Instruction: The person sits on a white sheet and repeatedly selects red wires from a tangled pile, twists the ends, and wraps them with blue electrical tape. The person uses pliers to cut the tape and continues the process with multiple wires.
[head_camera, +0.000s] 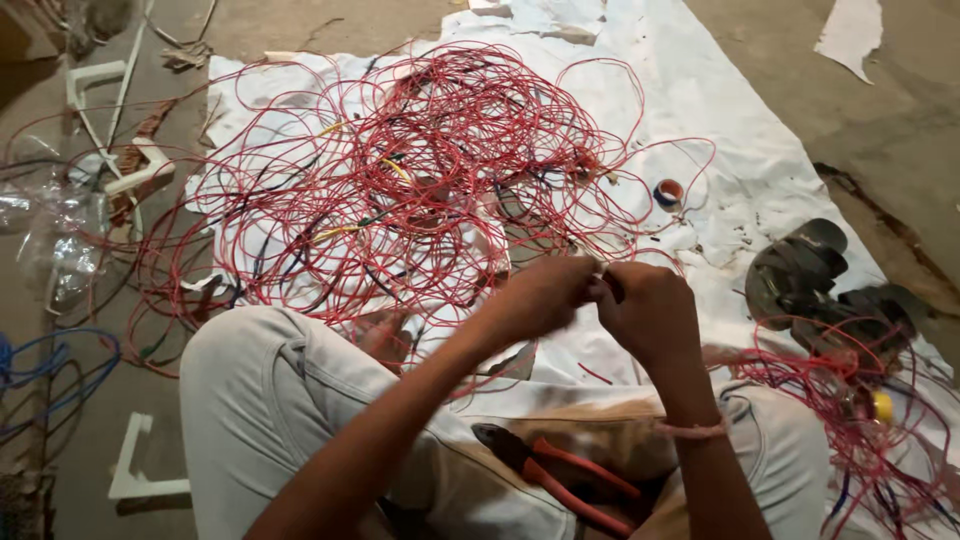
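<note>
Red wire (440, 170) sprawls over white sheet (720, 110) on dusty concrete floor (900, 120), both hands (600, 290) pinching 1 strand.

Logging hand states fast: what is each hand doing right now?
Left hand: closed, pinching something small at the fingertips, likely red wire.
Right hand: closed, pinching at the same spot.

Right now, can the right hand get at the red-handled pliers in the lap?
Probably yes. The pliers lie uncovered on the lap, just below the right hand, nothing over them. But both hands are pinched together on something small, so it must let go first.
</note>
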